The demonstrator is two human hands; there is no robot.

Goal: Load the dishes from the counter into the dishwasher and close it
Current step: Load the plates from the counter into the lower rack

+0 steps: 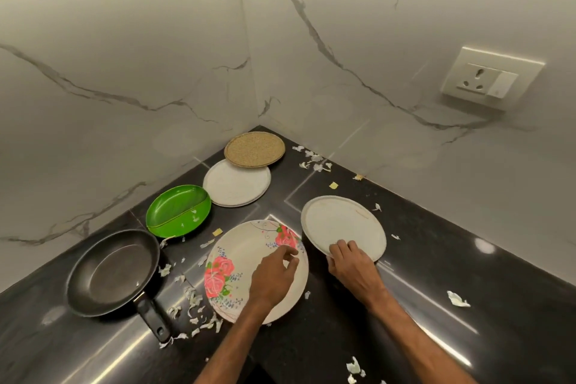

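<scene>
Curled right hand (352,265) on white plate (341,223)

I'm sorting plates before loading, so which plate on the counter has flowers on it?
The floral plate under the left hand: pink roses on its rim. The near white plate and the far white plate are plain.

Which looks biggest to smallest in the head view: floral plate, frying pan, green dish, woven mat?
1. floral plate and frying pan: look about alike, not ranked.
2. green dish.
3. woven mat: slightly smaller-looking, but farther from the camera, so unsure.
</scene>
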